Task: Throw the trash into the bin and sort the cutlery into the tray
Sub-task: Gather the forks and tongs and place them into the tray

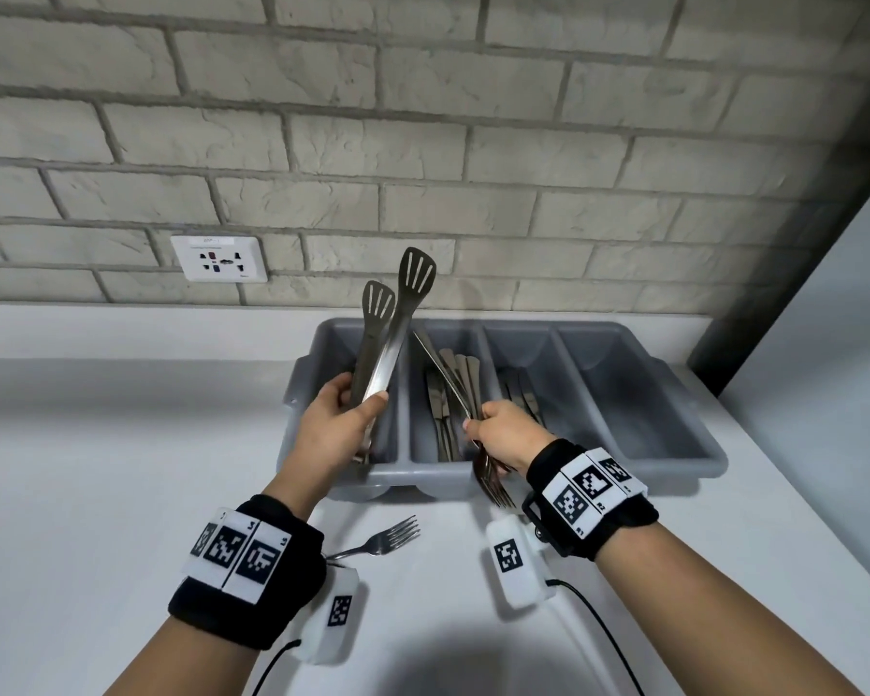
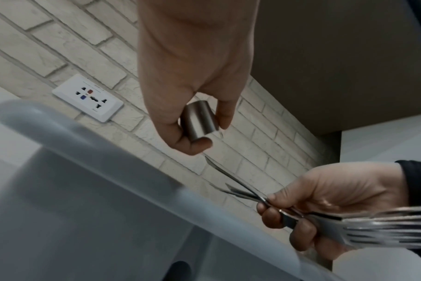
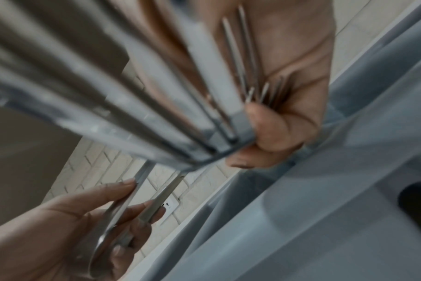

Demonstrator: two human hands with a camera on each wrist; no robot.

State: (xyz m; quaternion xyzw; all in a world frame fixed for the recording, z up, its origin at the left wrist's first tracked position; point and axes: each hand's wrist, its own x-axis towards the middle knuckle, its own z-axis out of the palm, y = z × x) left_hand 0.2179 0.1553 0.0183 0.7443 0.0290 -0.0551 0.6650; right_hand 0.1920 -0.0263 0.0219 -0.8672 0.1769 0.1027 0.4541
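Holding tongs upright over tray leftmost slot, long axis pointing at wall, left hand clamped round their lower end. Gripping forks, right hand closed, over middle slots. One fork on bench, nearer left hand.

Hidden behind the left hand: lower end of the tongs. Blurred beyond counting in the right-wrist view: forks in the right hand. Cut off by the left wristband: handle of the lone fork. Too dim to identify: cutlery in the tray, third compartment.
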